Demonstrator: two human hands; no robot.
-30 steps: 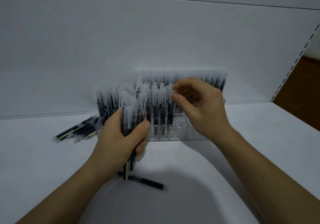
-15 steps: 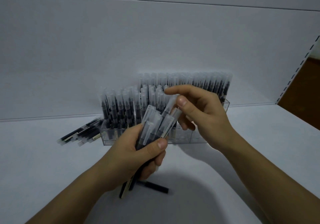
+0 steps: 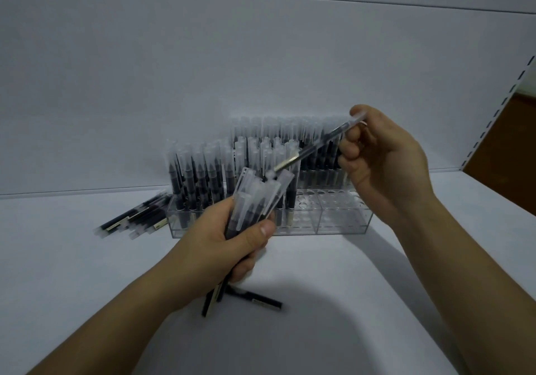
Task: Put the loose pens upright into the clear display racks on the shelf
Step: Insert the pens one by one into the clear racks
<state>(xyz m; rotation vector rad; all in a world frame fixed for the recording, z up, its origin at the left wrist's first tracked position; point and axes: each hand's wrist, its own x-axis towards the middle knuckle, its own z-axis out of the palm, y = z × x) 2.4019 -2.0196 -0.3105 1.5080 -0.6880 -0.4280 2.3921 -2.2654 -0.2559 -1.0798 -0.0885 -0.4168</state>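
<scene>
My left hand [image 3: 229,244] grips a bundle of black pens with frosted caps [image 3: 258,197], caps up, in front of the clear display rack [image 3: 342,221]. My right hand [image 3: 383,166] pinches a single pen [image 3: 316,145] by its cap end; the pen slants down to the left above the rack. Many pens stand upright in the rack's left part and back rows. Open holes show at its front right.
A pile of loose pens [image 3: 133,218] lies on the white shelf left of the rack. One pen [image 3: 255,299] lies flat under my left hand. A white back panel rises behind; the shelf's slotted upright [image 3: 493,119] is at the right.
My right hand has pulled one pen out of the bundle and lifted it up and to the right. My left hand stays in place with the bundle.
</scene>
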